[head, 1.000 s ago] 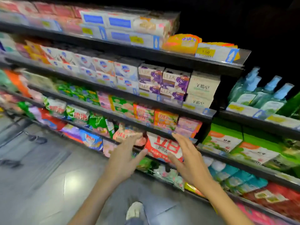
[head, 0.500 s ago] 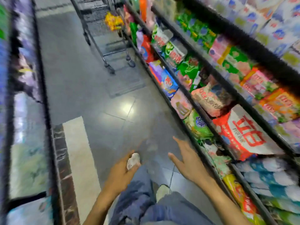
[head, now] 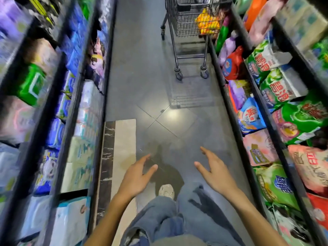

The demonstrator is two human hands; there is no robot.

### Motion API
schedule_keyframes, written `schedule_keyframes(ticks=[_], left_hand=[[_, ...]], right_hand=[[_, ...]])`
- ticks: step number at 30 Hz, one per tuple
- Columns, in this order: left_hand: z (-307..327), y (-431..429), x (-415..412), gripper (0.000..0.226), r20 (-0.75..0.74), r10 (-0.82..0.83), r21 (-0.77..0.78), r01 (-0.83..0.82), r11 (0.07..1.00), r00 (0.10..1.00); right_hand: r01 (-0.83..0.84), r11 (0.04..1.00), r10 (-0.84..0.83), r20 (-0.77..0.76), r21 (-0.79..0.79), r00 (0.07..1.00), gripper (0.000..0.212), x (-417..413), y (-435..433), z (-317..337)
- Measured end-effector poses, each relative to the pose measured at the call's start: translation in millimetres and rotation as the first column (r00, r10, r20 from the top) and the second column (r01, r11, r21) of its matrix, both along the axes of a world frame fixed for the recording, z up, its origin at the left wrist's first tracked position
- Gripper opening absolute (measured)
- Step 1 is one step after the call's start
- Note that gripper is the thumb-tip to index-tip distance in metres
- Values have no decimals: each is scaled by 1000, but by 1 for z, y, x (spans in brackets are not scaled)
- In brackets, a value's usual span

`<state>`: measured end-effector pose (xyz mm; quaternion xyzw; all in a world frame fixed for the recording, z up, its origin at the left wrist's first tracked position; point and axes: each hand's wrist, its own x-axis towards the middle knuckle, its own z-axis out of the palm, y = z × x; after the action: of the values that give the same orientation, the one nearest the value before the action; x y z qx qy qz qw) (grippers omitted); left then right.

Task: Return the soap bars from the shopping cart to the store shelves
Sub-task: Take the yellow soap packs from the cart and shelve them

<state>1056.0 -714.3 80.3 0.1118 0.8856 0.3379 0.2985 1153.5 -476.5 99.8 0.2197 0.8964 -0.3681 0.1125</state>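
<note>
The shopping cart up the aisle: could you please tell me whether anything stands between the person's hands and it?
Nothing visible does. The left hand and right hand are open and empty, and only bare floor lies between them and the shopping cart, which stands ahead beside the right-hand shelves with yellow packs inside.

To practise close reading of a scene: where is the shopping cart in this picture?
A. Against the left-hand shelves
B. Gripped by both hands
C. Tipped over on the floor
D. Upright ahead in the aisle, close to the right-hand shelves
D: the shopping cart stands upright on its wheels further down the aisle beside the right-hand shelves, while the left hand and right hand are open, empty and short of it.
</note>
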Motion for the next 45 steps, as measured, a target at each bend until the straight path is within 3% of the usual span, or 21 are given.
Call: schedule_keyframes(ticks=[12,24,28,33,40,45], left_hand=[[-6,67,-220,56,-43,-37,48,39,998,998],[0,50,-384,46,61,356,47,-359,932,932],[-13,46,-451,41,91,405,47,-410,911,910],[-24,50,-577,48,80,328,49,-333,942,941],[0,94,-769,48,-33,56,41,-54,998,998],[4,146,-872,48,-32,-117,41,118,992,993]], right_hand=[[79,997,-78,29,-6,997,59,-169,42,-26],[-156,985,156,1,-79,988,58,-462,74,-8],[-186,978,187,8,-91,982,58,-550,70,-14],[-129,985,133,37,-111,990,59,-648,69,-26],[101,991,-95,67,-91,993,58,-736,75,-20],[245,962,-236,78,-123,968,56,-784,96,-23]])
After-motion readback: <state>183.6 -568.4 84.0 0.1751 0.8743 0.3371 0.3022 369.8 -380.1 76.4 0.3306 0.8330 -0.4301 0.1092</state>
